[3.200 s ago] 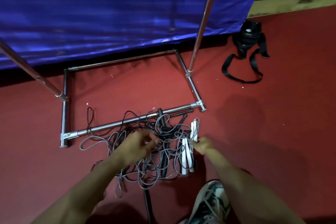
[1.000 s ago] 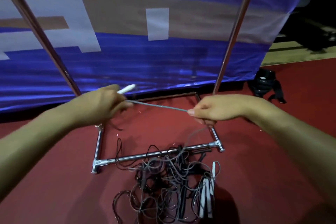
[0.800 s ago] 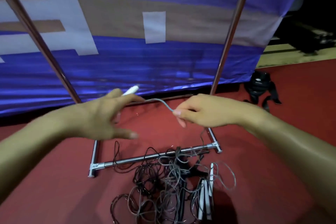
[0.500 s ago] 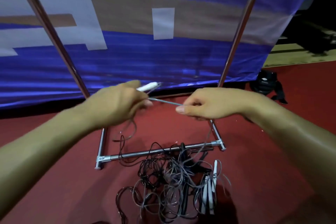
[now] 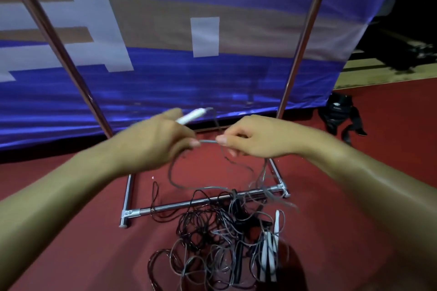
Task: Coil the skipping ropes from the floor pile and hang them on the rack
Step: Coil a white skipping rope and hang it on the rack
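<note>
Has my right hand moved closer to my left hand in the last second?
Yes. The right hand has closed in leftward along the grey cord, away from the rack's right pole.

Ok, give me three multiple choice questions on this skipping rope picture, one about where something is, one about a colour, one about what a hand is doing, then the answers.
1. Where does the rope pile lie?
A. On the red floor, by the rack's base bar
B. Over a rack upright
C. Inside the black bag

2. What colour is the handle sticking out of the left hand?
A. Black
B. White
C. Red

3. What is the right hand doing?
A. Resting flat on the floor
B. Gripping a rack upright
C. Pinching a grey cord

Answers
1. A: the tangle sits on the floor, and some loops cross the base bar.
2. B: a white tip shows above the fingers.
3. C: thumb and fingers close on the cord that runs between both hands.
</note>
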Available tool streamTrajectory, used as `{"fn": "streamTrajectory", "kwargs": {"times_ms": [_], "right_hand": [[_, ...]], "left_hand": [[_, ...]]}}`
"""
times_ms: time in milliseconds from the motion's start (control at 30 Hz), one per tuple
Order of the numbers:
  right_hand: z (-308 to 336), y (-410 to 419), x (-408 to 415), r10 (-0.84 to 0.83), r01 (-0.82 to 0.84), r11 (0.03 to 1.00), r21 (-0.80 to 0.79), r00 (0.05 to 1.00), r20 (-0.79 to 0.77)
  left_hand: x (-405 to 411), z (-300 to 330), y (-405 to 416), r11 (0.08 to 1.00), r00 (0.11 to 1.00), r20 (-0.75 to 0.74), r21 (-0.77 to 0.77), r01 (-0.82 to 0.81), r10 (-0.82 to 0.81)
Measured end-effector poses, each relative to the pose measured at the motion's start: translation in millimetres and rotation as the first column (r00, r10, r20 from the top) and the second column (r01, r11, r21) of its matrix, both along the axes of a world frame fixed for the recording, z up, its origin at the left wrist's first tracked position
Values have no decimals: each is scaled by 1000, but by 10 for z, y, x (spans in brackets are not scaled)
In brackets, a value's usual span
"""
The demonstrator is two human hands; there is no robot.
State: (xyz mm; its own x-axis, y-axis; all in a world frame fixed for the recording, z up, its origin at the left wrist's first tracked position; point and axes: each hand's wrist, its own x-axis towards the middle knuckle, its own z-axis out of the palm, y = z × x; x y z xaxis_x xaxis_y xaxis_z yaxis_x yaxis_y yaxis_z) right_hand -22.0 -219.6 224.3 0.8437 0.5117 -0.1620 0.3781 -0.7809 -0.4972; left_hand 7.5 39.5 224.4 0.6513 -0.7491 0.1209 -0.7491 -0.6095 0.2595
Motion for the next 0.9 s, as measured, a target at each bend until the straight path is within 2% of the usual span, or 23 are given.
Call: {"fn": "streamTrajectory", "kwargs": {"times_ms": [67,133,300,433,567,633,700,767,833,900], "right_hand": [[-27,-250,53,-39,31,997,-64,992,-121],[-91,-403,81,-62,52,995,-82,991,-118],[-34,-45,-79,53,-51,998,-31,995,87],[13,19,-127,28,-30,999,16,991,132],[2,-379,-61,-62,62,998,-7,993,-102],[-21,-575,-14,-107,104,994,-30,983,-150],[-49,-629,0,-78,73,995,-64,994,-77],[-27,-486,-48,1,2,995,-98,1000,22],[21,-271,-126,38,-33,998,-52,995,87],[48,-137,-164,36,-40,999,21,988,153]], "left_hand": [[197,-10,281,989,988,61,31,-141,139],[267,-46,412,966,967,55,63,-250,247],[-113,-63,-140,991,986,-123,96,-97,109],[-257,-156,-401,998,1000,25,57,2,-3],[21,-155,-75,995,995,59,62,-84,80],[143,-140,134,980,989,29,133,-151,148],[172,-160,202,970,984,-26,175,-167,174],[52,-135,63,984,978,-151,129,-125,144],[-100,-92,-195,995,972,-218,46,-84,92],[-204,-77,-412,1000,980,-199,7,-11,13]]}}
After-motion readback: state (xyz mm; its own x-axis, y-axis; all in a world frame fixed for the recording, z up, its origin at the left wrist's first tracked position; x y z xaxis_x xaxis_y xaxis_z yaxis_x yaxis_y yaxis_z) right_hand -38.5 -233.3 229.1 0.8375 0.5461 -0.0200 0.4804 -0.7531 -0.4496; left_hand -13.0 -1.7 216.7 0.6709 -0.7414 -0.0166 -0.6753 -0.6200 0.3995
